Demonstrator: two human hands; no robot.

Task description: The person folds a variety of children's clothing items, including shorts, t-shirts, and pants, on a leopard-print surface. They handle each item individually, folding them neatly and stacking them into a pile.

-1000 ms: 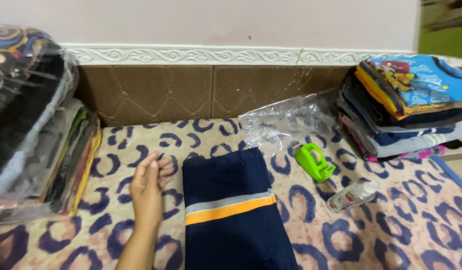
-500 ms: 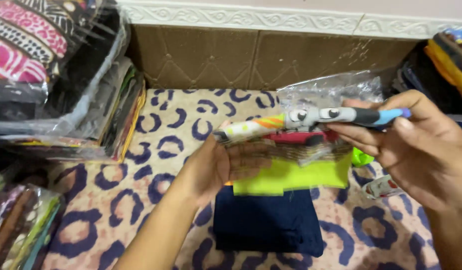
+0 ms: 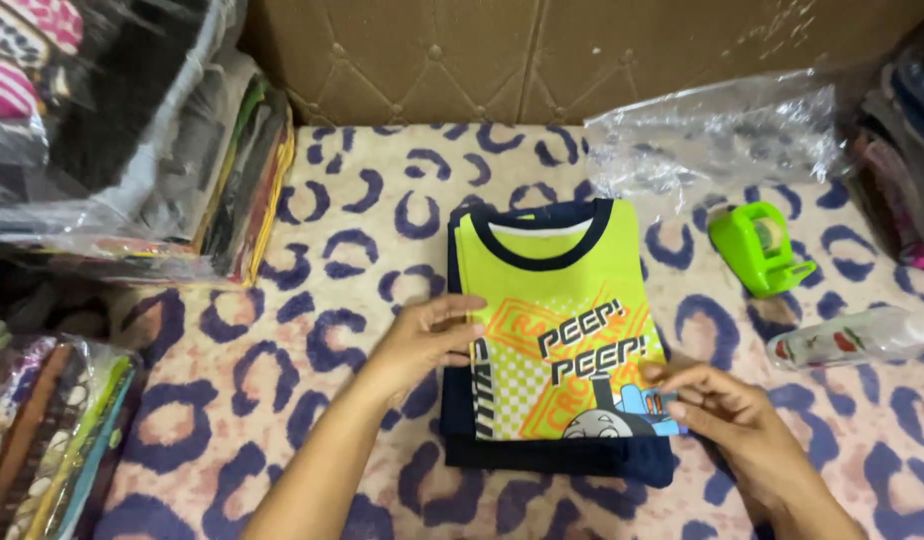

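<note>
**A:** What is changing here compared with a moment ago?

**B:** Half a second back both hands were holding the folded lime-green T-shirt point(image 3: 557, 325) up in the air above the navy garment point(image 3: 552, 450). Now it is lying flat on top of that navy piece, collar pointing away from the person, cartoon print facing up.

**A:** And a second ago?

**B:** Only the navy garment was lying there, with a striped band showing, and one hand resting beside it. So the stack is growing by one layer.

**A:** What are the hands doing now?

**B:** The left hand point(image 3: 427, 345) is lying at the shirt's left edge, fingers loosely curled and touching the fabric. The right hand point(image 3: 727, 420) is pinching the lower right corner of the shirt between thumb and fingers. Neither is lifting it; I judge they are squaring the shirt over the navy piece.

**A:** What is lying around it?

**B:** Everything is sitting on a bed cover point(image 3: 362, 230) with a navy ring pattern. A crumpled clear plastic bag point(image 3: 712, 135) is lying just beyond the shirt, a green tape dispenser point(image 3: 760, 245) is sitting to the right, and wrapped clothing stacks point(image 3: 132, 150) are standing on the left.
</note>
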